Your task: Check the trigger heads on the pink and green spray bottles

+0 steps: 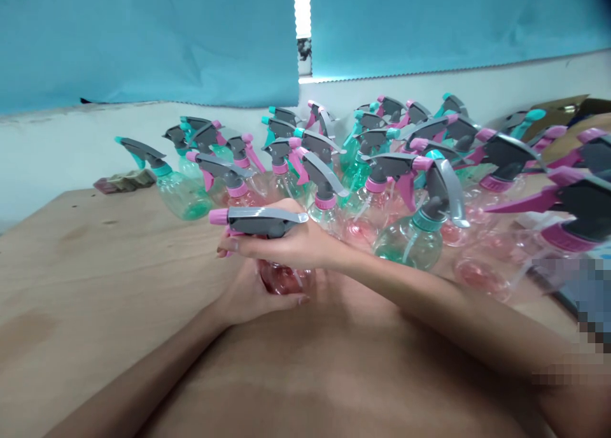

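Note:
A spray bottle (pixel 285 279) with a clear pinkish body and a grey and pink trigger head stands upright between my hands, low over the wooden table. My left hand (pixel 248 295) wraps round its lower body, thumb across the near side. Higher up, my right hand (pixel 291 244) grips the neck and trigger head, its fingers curled on the far side and partly hidden. The nozzle points left. Just beyond my hands are more spray bottles, among them a pink one (pixel 327 202) and a teal-collared one (pixel 410 240).
Many spray bottles with pink or teal parts crowd the back and right of the wooden table (pixel 95 266). A green bottle (pixel 184 193) leans at the left of the group. Behind it lies a small wrapped bundle (pixel 125 181). Blue sheeting (pixel 143 43) covers the wall.

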{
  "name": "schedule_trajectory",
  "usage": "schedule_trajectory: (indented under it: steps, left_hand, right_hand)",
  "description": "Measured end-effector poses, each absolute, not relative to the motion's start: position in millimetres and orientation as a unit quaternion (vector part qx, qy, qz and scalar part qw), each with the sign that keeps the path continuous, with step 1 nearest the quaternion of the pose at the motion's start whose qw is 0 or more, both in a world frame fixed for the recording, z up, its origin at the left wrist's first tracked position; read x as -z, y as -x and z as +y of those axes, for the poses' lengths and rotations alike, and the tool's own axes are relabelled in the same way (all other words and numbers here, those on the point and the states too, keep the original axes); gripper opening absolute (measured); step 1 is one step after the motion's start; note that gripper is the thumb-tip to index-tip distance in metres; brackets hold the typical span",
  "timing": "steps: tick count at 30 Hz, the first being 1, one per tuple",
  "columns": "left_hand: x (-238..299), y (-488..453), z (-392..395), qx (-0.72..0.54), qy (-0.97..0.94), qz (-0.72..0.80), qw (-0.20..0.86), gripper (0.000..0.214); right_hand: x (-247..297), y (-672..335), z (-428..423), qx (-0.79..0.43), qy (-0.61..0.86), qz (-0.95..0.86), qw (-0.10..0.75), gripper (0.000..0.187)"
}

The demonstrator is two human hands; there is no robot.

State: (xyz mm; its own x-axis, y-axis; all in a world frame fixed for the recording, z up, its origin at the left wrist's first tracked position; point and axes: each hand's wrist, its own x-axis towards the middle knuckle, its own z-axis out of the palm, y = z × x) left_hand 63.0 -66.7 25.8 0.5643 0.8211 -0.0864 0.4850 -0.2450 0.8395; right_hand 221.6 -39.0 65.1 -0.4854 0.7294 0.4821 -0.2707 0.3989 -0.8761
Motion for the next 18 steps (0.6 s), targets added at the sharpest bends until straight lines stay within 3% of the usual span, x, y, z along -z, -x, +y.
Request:
schedule_trajectory:
  steps: [18]
  left_hand:
    - [-22.6, -61.2, -65.9, -0.186, -0.742, 0.428, 0.481, 0.038]
  right_hand:
    - [-65.6, -220.8, -38.1, -0.509, 0.147, -0.688, 0.495, 0.011]
